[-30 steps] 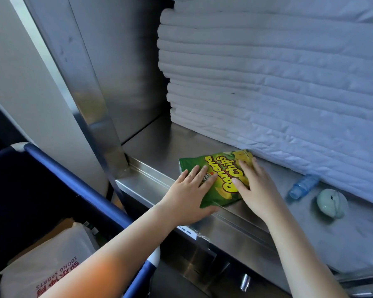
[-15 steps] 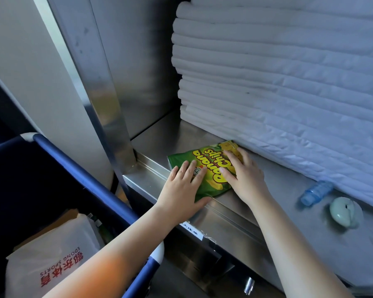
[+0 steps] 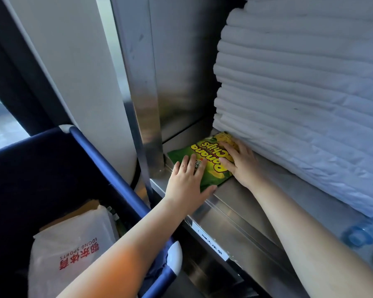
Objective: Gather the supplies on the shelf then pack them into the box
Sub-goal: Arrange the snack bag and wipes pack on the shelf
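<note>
left hand (image 3: 187, 181): palm down, fingers straight, thumb splayed
right hand (image 3: 239, 162): palm down, fingers flat, forearm outstretched

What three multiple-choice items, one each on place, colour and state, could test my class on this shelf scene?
1. Where is the chip bag? A on the steel shelf beside the white stack; B on a chair; C on the floor.
2. Its main colour? A red; B green; C white.
3. The left hand and right hand are: A flat on the bag; B lifting it; C off it.
Key: 1A, it lies on the shelf; 2B, green wrapper; 3A, straight fingers rest on it.
</note>
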### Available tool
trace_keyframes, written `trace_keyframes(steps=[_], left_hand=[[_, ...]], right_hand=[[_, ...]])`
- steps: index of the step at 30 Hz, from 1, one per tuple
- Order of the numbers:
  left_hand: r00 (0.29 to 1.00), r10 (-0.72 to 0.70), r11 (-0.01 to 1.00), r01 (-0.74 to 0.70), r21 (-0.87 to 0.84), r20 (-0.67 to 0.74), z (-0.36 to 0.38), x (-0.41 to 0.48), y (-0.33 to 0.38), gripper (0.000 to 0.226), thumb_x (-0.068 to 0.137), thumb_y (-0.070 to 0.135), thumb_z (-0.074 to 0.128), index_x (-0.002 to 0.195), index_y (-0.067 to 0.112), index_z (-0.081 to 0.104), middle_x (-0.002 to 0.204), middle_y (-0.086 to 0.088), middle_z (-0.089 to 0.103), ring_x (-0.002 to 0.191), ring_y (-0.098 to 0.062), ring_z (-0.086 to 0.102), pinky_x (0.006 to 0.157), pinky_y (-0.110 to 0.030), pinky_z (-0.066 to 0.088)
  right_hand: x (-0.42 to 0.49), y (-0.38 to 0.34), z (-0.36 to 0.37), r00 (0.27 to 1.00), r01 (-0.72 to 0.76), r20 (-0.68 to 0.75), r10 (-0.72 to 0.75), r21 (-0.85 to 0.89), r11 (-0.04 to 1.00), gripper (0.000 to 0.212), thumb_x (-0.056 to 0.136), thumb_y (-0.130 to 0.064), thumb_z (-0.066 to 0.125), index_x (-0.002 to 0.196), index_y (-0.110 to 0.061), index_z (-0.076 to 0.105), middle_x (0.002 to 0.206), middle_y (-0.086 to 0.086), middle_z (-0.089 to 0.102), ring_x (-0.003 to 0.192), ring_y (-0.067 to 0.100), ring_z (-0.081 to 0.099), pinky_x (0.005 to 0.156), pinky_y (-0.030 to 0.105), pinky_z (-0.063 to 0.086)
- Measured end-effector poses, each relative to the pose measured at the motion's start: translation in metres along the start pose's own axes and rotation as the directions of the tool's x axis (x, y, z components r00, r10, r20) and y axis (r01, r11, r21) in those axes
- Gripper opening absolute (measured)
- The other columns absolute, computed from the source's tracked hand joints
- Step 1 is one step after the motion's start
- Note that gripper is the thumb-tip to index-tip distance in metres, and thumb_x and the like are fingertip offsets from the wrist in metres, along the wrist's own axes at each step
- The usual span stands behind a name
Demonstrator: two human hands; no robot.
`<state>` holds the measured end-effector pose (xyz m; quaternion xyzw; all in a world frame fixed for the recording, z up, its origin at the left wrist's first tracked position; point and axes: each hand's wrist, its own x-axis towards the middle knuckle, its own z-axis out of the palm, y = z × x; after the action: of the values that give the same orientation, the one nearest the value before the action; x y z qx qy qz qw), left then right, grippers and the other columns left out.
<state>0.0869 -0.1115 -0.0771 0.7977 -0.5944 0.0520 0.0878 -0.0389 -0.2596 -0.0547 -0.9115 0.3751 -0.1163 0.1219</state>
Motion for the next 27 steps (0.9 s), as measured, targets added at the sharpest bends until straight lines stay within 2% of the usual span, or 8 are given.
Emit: trace_keyframes(steps=[6,9,13,15,18,20,27], left_hand=[[1.000,-0.025,0.999,0.024,-0.030,-0.011,0.006,0.017,-0.021,0.078,0.088,0.066,0.032,0.150,0.024,0.011,0.157,-0.008,0.011,0.144,-0.025,0.006,0.116,-0.041,0.003],[0.998,-0.052,0.998,0.051,-0.041,-0.034,0.009,0.022,-0.028,0.078,0.088,0.065,0.035,0.150,0.023,0.015,0.157,-0.009,0.013,0.144,-0.026,0.008,0.115,-0.040,0.005],[0.993,-0.104,0.993,0.101,-0.054,-0.055,0.010,0.026,-0.026,0.077,0.088,0.064,0.036,0.149,0.021,0.019,0.156,-0.013,0.016,0.143,-0.028,0.011,0.115,-0.041,0.007],[0.991,-0.117,0.992,0.114,-0.057,-0.058,0.011,0.028,-0.024,0.077,0.088,0.063,0.037,0.149,0.020,0.020,0.155,-0.014,0.017,0.143,-0.030,0.012,0.115,-0.042,0.007],[0.990,-0.118,0.992,0.113,-0.060,-0.071,0.012,0.028,-0.023,0.077,0.088,0.063,0.038,0.149,0.019,0.021,0.155,-0.014,0.018,0.143,-0.030,0.013,0.114,-0.043,0.008],[0.989,-0.119,0.992,0.114,-0.063,-0.085,0.013,0.028,-0.023,0.076,0.088,0.062,0.039,0.148,0.019,0.023,0.155,-0.015,0.019,0.143,-0.030,0.014,0.115,-0.042,0.009],[0.978,-0.199,0.979,0.196,-0.053,-0.066,0.012,0.036,-0.013,0.074,0.092,0.059,0.032,0.150,0.017,0.016,0.156,-0.015,0.012,0.144,-0.030,0.008,0.115,-0.041,0.004]], right_hand=[[0.026,-0.007,0.012,1.000,-0.011,-0.013,0.011,-0.006,1.000,0.054,0.094,-0.051,0.042,0.144,-0.035,0.031,0.155,0.003,0.018,0.138,0.030,0.020,0.109,0.047,0.026],[0.035,-0.013,0.017,1.000,-0.017,-0.023,0.017,-0.027,0.999,0.053,0.095,-0.051,0.039,0.145,-0.036,0.029,0.156,0.000,0.016,0.140,0.029,0.017,0.109,0.045,0.021],[0.046,-0.022,0.016,0.998,0.006,-0.055,-0.015,-0.158,0.988,0.053,0.096,-0.051,0.035,0.146,-0.034,0.029,0.156,0.001,0.019,0.140,0.026,0.017,0.110,0.038,0.016],[0.041,-0.026,0.011,0.992,0.022,-0.122,-0.042,-0.162,0.987,0.052,0.095,-0.046,0.042,0.143,-0.026,0.037,0.153,0.006,0.026,0.137,0.029,0.023,0.109,0.039,0.020],[0.020,-0.029,0.009,0.965,0.064,-0.253,-0.062,0.000,0.998,0.044,0.090,-0.028,0.059,0.132,-0.014,0.052,0.137,0.014,0.045,0.126,0.034,0.040,0.101,0.042,0.037],[0.006,-0.030,0.014,0.967,0.062,-0.252,-0.049,0.045,0.997,0.040,0.091,-0.023,0.058,0.129,-0.010,0.055,0.134,0.015,0.048,0.123,0.035,0.044,0.099,0.041,0.041],[0.022,-0.022,0.023,0.993,0.098,-0.073,-0.096,0.025,0.995,0.050,0.099,-0.027,0.042,0.146,-0.014,0.031,0.156,0.010,0.018,0.142,0.026,0.021,0.109,0.034,0.029]])
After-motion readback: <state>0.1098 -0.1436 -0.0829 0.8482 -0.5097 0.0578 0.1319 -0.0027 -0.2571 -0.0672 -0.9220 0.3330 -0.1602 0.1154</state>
